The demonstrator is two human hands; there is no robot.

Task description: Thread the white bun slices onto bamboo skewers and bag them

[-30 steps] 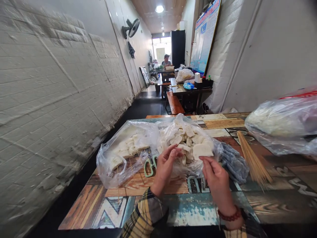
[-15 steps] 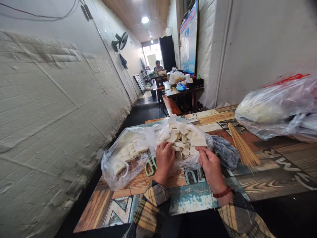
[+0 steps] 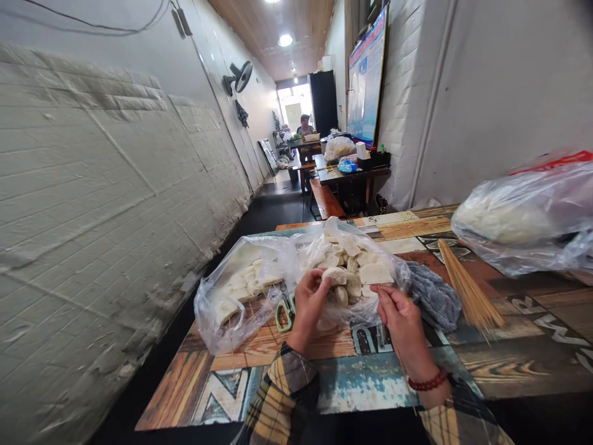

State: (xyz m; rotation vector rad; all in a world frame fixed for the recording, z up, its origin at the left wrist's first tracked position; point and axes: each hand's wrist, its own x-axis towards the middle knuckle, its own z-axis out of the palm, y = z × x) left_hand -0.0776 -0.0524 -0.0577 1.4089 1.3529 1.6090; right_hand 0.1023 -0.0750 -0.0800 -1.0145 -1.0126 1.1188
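My left hand [image 3: 311, 304] pinches a pale, flat slice [image 3: 334, 276] between thumb and fingers, over the open plastic bag [image 3: 308, 252] heaped with such slices. In my right hand [image 3: 402, 321] is a thin bamboo skewer [image 3: 404, 369]; its tip shows just past the fingertips and its shaft runs back under the wrist. The two hands are apart, with slices between them. A second clear bag [image 3: 210, 330] on the left holds pale slices on skewers. Green-handled scissors [image 3: 283, 315] lie beside my left hand, partly covered by plastic.
A fan of bamboo skewers [image 3: 467, 287] lies on the patterned table [image 3: 365, 383] to the right, beside a crumpled grey cloth-like bundle [image 3: 433, 296]. A large plastic bag [image 3: 523, 210] stands far right. Behind are another table [image 3: 343, 176] and a seated person [image 3: 304, 125].
My left hand has lifted a slice from the heap and turned it toward my right hand. My right hand still has the skewer. The view has shifted slightly left.
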